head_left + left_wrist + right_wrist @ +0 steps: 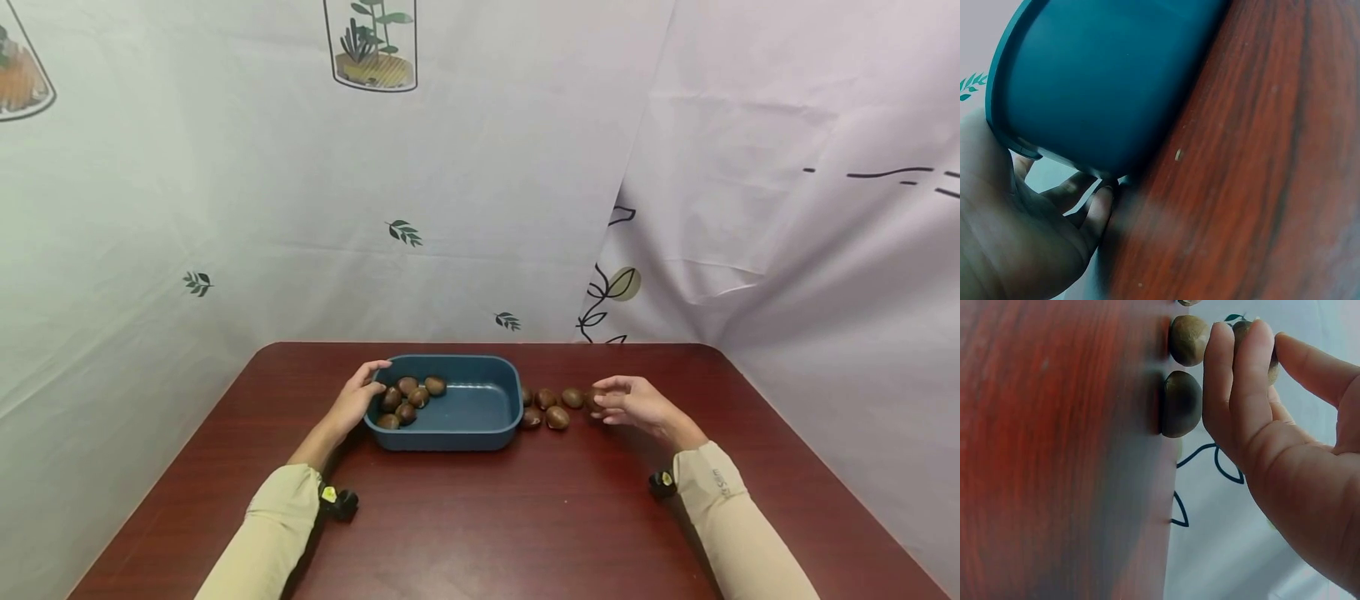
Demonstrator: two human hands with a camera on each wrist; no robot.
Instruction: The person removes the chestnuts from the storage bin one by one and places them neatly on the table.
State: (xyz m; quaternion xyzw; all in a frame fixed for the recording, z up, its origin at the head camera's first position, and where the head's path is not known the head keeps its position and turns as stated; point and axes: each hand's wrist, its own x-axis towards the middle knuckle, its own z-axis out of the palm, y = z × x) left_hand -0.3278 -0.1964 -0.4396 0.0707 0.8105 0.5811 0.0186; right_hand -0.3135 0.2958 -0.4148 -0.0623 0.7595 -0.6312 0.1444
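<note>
A blue rectangular plastic basin (480, 408) stands on the table, with several brown chestnuts (406, 413) gathered at its left end. My left hand (352, 404) grips that end by the rim; the left wrist view shows its fingers against the outside of the basin wall (1104, 81). Right of the basin lie several more chestnuts (557, 417) in a loose group. At the right end of this group, my right hand (637, 404) pinches one chestnut (1274, 367) between thumb and fingers. Just beside those fingers, another chestnut (1182, 404) rests on the table.
The dark red wooden table (480, 517) ends at a back edge close behind the basin. A pale printed cloth (480, 208) hangs behind and at both sides. Small black wrist cameras (343, 505) sit at the cuffs.
</note>
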